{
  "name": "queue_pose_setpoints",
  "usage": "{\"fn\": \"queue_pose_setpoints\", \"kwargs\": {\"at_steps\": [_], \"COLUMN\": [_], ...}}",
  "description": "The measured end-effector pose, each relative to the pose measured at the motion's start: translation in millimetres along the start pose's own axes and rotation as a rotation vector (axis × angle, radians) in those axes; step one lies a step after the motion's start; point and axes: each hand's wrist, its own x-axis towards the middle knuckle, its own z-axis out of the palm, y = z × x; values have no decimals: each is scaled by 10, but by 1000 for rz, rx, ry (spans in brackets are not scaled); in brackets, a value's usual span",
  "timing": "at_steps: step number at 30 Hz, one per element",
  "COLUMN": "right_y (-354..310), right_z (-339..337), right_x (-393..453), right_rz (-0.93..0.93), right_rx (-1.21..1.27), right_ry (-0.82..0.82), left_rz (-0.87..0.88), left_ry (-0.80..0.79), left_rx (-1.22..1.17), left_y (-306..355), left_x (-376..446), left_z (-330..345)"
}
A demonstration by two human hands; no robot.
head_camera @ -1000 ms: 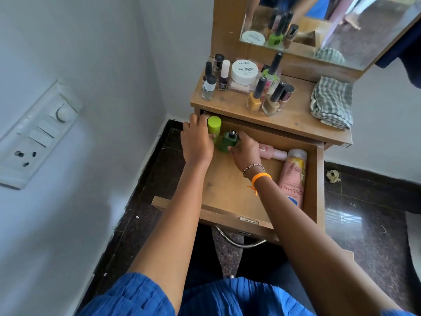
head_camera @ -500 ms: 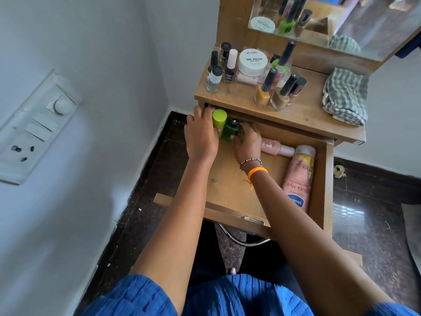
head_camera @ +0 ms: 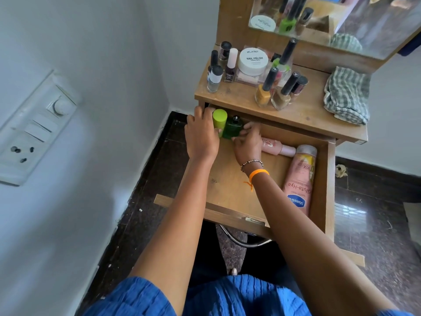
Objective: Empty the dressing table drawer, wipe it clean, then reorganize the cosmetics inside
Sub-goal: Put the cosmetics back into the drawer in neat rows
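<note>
- While both hands work at the back left corner of the drawer (head_camera: 230,179), the left hand (head_camera: 201,135) is closed around a lime bottle (head_camera: 219,120) that stands upright there; the fingers wrap its left side and the cap stays free.
- Just right of the lime bottle, touching it, stands a dark green bottle (head_camera: 232,130). The right hand (head_camera: 247,142) has its fingertips pinched on the lower right side of this bottle, so it seems to press it against the lime one.
- My judgement: the two bottles are held upright and close together in order to make a tidy row along the back of the drawer, so this looks like the reorganizing step.
- Further right in the drawer, a pink bottle (head_camera: 276,148) lies on its side by the back wall, just beside the right hand but not touching it as far as I can see.
- Along the right wall of the drawer lies a lotion tube (head_camera: 299,181), flat, its cap toward the back, apart from both hands.
- Much of the drawer bottom near the front is bare wood.
- Above the drawer, on the tabletop (head_camera: 239,96), many nail polishes (head_camera: 264,92) and a white jar (head_camera: 253,61) wait, probably to go in later. A checked cloth (head_camera: 346,96) lies at the right end.
</note>
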Motion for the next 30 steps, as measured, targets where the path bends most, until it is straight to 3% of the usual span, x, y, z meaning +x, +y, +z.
{"fn": "queue_pose_setpoints", "kwargs": {"at_steps": [5,15,21,30], "right_y": [45,167,185,220], "right_z": [-54,-14,-87,-84], "right_x": [-51,-259,-265,-221], "right_rz": [-46,-307,-265,-232], "right_rx": [-9,-229,-407,-391], "right_ry": [9,-85,-172,-194], "left_rz": [-7,-23,-29,-17], "left_ry": [3,21,41,46], "left_rx": [-6,-41,-57,-35], "left_y": [-9,-40,-44,-37], "left_x": [-13,-62,-57,-43], "left_z": [10,12,27,31]}}
